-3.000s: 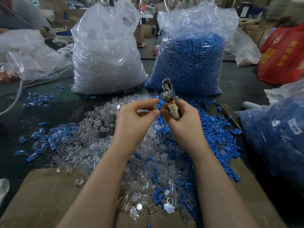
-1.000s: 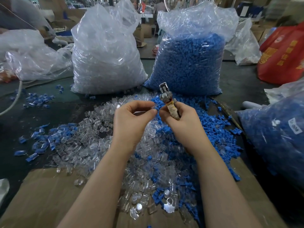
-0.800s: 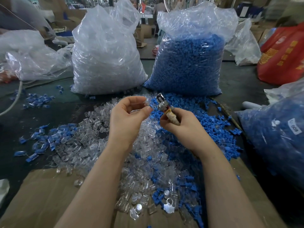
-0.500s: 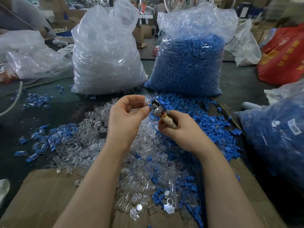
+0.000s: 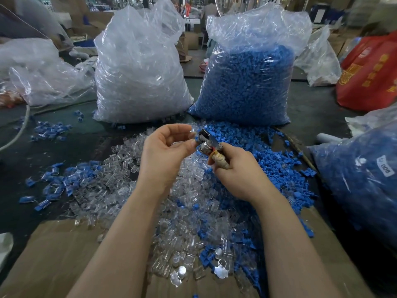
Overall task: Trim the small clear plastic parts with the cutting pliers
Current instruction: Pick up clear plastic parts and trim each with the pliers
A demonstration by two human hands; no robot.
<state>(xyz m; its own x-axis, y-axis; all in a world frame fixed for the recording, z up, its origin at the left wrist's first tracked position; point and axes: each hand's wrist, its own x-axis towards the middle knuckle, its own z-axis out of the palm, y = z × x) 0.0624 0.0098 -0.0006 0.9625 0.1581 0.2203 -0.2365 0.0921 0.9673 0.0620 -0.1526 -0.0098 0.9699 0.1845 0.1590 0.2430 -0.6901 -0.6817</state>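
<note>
Gripping the pliers point(image 5: 209, 145) by their tan handle, the right hand point(image 5: 235, 171) is curling its fingers tight around it, the metal head pointing up and left toward the left hand point(image 5: 165, 155). That hand's grip is pinching a clear part point(image 5: 193, 131) between thumb and forefinger, the other fingers loosely curled; the part is sitting right at the pliers' head, though whether the blades are biting it is too blurred to tell. Both hands are hovering over a heap of clear parts point(image 5: 189, 201) mixed with blue parts point(image 5: 277, 162) on the desk point(image 5: 19, 151). A blue bag point(image 5: 363, 181) at right is wearing a white label point(image 5: 385, 168) reading roughly "008".
</note>
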